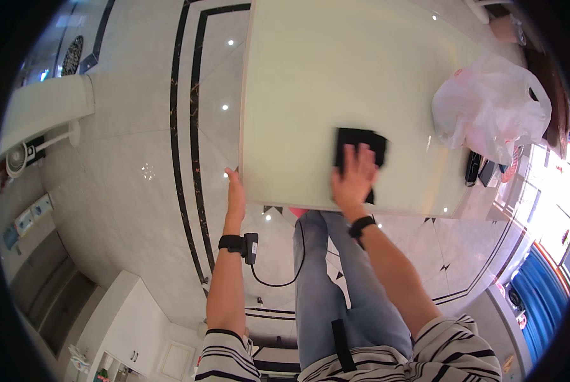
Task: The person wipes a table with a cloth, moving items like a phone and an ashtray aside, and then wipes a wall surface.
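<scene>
A black cloth (360, 137) lies on the pale, glossy tabletop (304, 86) near its front edge. My right hand (355, 176) rests flat on the cloth with its fingers spread, slightly blurred. At the table's left edge is my left hand (235, 193), its palm side toward the edge; whether it touches the edge is hard to tell, and nothing shows in it. A black strap with a small box (250, 248) is on my left wrist, and a cable runs from it. Another black band (361, 226) circles my right wrist.
A white plastic bag (490, 105) stands at the tabletop's right side, with a black case (472, 168) and other small items beside it. Left of the table runs a tiled floor (137, 143) with dark border lines. A white fan (16, 159) is at the far left, above a white cabinet (132, 320).
</scene>
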A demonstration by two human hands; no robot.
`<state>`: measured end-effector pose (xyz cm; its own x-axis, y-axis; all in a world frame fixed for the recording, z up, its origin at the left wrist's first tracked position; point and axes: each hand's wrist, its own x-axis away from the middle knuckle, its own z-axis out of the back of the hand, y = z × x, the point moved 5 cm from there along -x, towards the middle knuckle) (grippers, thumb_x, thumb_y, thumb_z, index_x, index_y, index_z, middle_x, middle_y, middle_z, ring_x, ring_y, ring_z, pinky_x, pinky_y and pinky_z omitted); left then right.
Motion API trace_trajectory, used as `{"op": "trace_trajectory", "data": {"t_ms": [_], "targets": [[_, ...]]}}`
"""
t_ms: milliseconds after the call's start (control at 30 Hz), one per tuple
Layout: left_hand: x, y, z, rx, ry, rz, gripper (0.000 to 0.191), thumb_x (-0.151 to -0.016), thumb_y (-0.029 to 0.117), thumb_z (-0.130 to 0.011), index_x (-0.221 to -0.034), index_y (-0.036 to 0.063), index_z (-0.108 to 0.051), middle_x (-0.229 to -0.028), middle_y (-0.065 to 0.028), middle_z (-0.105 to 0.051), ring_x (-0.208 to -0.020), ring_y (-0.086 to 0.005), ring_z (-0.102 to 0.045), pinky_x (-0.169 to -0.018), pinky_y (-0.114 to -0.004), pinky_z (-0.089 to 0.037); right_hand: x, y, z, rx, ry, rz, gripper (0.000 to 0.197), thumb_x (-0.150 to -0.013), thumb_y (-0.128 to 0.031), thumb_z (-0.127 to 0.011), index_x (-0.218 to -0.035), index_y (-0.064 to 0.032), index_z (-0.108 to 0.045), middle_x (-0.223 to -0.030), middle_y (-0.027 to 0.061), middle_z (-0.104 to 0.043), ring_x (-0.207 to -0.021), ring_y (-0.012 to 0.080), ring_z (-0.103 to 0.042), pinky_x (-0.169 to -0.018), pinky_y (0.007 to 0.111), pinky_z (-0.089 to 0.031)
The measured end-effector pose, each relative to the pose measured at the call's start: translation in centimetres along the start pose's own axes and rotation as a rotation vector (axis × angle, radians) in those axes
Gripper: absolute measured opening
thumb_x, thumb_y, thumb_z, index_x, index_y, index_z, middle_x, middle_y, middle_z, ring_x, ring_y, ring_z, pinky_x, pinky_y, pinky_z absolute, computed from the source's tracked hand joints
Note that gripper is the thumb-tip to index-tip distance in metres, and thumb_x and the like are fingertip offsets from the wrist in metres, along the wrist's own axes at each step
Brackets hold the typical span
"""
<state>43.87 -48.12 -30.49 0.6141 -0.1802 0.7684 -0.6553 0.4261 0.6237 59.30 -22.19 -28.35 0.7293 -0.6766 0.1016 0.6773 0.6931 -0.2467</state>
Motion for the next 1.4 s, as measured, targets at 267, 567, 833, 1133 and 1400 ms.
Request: {"op": "trace_trajectory", "data": {"t_ms": [267,567,833,1133,1400], "targets": [[-3.0,-0.4,0.6,-0.112,-0.085,0.034,0.094,-0.091,0.073,-0.012,-0.149,-0.0004,-0.020,-0.154,-0.0153,-0.023,-0.143,-0.0264,-0.020,-0.116,-0.034,-0.012,-0.1,20.3,3.9,0.142,0.273,-0.772,0.061,-0.092,-0.038,-0.045,-0.148,-0.0192,-0.029,-0.155,0.0145,-0.022,-0.141,0.0333,-0.022,-0.107,0.055,-0.020],[-0.1,1.1,-2.0,-0.074,-0.302,0.169,0.094,-0.090,0.073,-0.009,-0.151,0.0018,-0.008,-0.158,-0.0107,-0.009,-0.145,-0.0236,-0.009,-0.117,-0.035,-0.005,-5.7,3.2,-0.2,0.200,0.272,-0.522,0.068,-0.085,-0.032,-0.055,-0.147,-0.0174,-0.033,-0.156,0.0143,-0.022,-0.142,0.0340,-0.020,-0.107,0.057,-0.019],[-1.7,0.4,0.1,0.172,-0.583,0.146,0.099,-0.088,0.076,-0.013,-0.150,-0.0002,-0.007,-0.157,-0.0103,-0.014,-0.145,-0.0227,-0.012,-0.117,-0.035,-0.007,-4.8,-21.7,-4.0,-0.156,-0.029,-0.063,0.075,-0.076,-0.035,-0.063,-0.145,-0.0222,-0.037,-0.154,0.0132,-0.025,-0.142,0.0323,-0.022,-0.109,0.056,-0.016],[-5.2,7.3,0.1,0.174,-0.577,0.247,0.104,-0.085,0.079,-0.010,-0.149,-0.0032,-0.012,-0.154,-0.0159,-0.023,-0.142,-0.0272,-0.023,-0.116,-0.038,-0.014,-0.3,-11.4,-2.8,-0.138,0.004,-0.238,0.080,-0.072,-0.033,-0.065,-0.146,-0.0238,-0.035,-0.156,0.0099,-0.022,-0.143,0.0321,-0.019,-0.111,0.055,-0.016],[-9.8,14.4,-5.5,-0.262,-0.436,0.026,0.088,-0.094,0.069,-0.013,-0.151,0.0017,-0.012,-0.156,-0.0145,-0.018,-0.143,-0.0257,-0.018,-0.116,-0.037,-0.014,5.4,-3.7,-1.0,-0.004,0.250,-1.009,0.065,-0.089,-0.026,-0.050,-0.148,-0.0121,-0.028,-0.156,0.0169,-0.016,-0.143,0.0355,-0.014,-0.110,0.055,-0.012]]}}
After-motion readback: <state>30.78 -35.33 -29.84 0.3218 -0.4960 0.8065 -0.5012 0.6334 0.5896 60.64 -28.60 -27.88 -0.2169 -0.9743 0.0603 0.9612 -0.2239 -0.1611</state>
